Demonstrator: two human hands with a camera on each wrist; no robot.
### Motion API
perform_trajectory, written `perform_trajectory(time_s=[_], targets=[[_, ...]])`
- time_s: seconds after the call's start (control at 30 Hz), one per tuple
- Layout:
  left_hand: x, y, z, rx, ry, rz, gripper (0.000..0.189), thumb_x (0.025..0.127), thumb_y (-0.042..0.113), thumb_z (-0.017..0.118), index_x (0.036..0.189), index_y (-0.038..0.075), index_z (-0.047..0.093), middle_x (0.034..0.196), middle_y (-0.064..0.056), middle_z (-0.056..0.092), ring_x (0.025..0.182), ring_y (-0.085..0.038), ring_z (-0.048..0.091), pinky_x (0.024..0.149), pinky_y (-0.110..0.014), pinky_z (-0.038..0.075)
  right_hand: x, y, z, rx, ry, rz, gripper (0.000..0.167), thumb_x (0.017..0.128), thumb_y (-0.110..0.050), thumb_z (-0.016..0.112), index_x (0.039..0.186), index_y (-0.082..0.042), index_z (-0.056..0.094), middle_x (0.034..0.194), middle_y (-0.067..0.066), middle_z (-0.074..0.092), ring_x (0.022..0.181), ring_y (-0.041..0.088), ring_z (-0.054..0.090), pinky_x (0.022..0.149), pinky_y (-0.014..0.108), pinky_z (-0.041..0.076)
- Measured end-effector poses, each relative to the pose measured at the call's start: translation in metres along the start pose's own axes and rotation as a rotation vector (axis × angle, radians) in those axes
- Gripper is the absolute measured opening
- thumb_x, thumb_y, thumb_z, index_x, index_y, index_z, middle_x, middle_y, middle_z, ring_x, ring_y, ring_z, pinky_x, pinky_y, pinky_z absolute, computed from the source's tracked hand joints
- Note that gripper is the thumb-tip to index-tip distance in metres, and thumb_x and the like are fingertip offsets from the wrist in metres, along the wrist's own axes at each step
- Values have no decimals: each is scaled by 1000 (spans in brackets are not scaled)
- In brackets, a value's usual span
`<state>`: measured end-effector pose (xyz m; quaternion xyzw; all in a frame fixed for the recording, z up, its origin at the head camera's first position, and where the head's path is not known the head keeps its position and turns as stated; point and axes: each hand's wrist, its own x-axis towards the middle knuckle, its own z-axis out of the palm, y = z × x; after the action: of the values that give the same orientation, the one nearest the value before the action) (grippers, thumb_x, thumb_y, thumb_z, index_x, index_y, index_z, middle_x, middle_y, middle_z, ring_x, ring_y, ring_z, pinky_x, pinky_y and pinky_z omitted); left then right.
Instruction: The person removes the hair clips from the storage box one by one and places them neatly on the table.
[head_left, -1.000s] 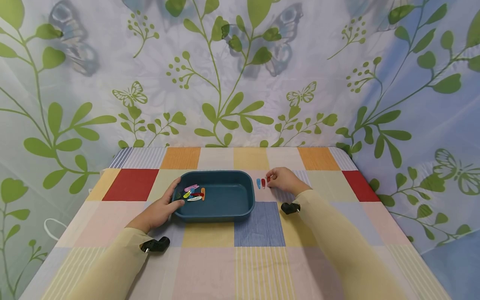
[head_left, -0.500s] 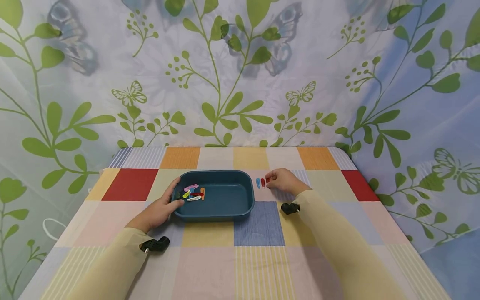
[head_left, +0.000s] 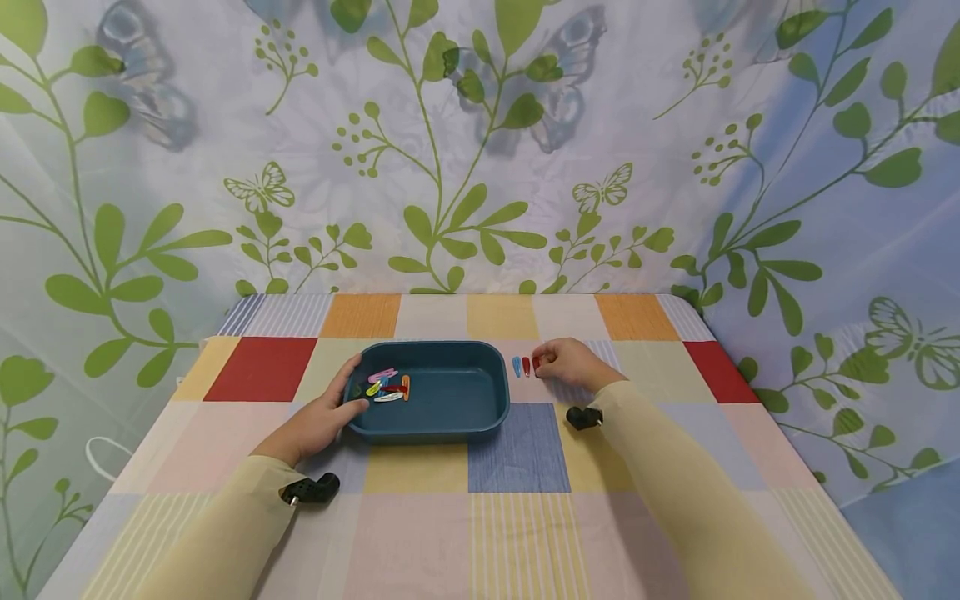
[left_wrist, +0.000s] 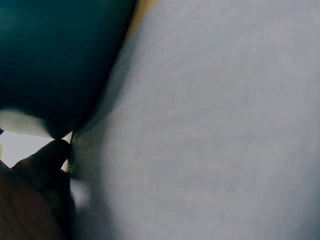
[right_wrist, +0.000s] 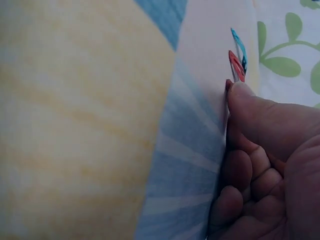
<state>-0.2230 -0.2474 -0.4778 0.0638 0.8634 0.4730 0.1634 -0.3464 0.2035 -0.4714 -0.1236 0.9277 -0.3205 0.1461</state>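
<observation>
A dark teal rectangular tray [head_left: 431,436] stands on the table. My left hand [head_left: 315,421] grips its left end, thumb over the rim and fingers along the outer side; in the left wrist view the hand [left_wrist: 45,165] shows beside the tray wall [left_wrist: 60,55]. Right of the tray, my right hand [head_left: 572,363] pinches a red snap hair clip [head_left: 537,363] at the cloth, mostly hidden by the thumb [right_wrist: 245,95] in the right wrist view. Beside it lie another red hair clip [head_left: 526,367] and a blue hair clip [head_left: 516,367], side by side in a row.
In the tray's left part several hair clips lie jumbled, among them a pink clip [head_left: 382,376], an orange clip [head_left: 406,387] and a white clip [head_left: 388,397]. A patchwork cloth [head_left: 517,542] covers the table. A leaf-printed curtain [head_left: 480,167] hangs behind it.
The right hand has shifted very slightly to the right, still at the red hair clip. The left hand and tray stay put.
</observation>
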Motion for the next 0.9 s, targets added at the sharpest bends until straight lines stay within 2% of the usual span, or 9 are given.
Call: perform_trajectory(time_s=[0.17, 0.3, 0.43, 0.6, 0.9], targets=[[1, -1, 0, -1, 1, -2, 85, 107, 37, 53, 168, 42, -7, 177, -21, 1, 159, -54, 10, 120, -79, 21, 0, 0, 1, -14, 4, 18, 39, 94, -14, 76, 131, -1, 70, 95, 4, 70, 88, 17, 59, 81, 29, 48], [1, -1, 0, -4, 0, -2, 85, 107, 37, 53, 168, 42, -7, 177, -21, 1, 159, -54, 10, 120, -79, 20, 1, 1, 1, -7, 4, 10, 41, 94, -16, 78, 131, 0, 70, 99, 5, 71, 92, 17, 60, 84, 29, 49], [1, 0, 1, -2, -3, -2, 86, 107, 37, 53, 168, 42, -7, 177, -22, 1, 159, -55, 10, 120, -79, 20, 0, 1, 2, -4, 8, -7, 44, 92, -17, 80, 131, 1, 69, 97, 4, 69, 90, 16, 58, 82, 28, 48], [1, -1, 1, 10, -1, -13, 85, 107, 38, 52, 168, 43, -8, 177, -21, 1, 159, -55, 10, 119, -79, 21, -1, 0, 3, -7, 16, -14, 44, 91, -15, 81, 130, 0, 70, 95, 4, 68, 88, 16, 57, 81, 28, 46], [3, -4, 0, 8, 8, -17, 82, 108, 40, 49, 167, 45, -8, 178, -18, -1, 160, -53, 8, 120, -79, 21, 0, 4, 4, 12, 23, -24, 42, 91, -14, 80, 129, 1, 70, 101, 7, 70, 92, 18, 60, 87, 31, 50]])
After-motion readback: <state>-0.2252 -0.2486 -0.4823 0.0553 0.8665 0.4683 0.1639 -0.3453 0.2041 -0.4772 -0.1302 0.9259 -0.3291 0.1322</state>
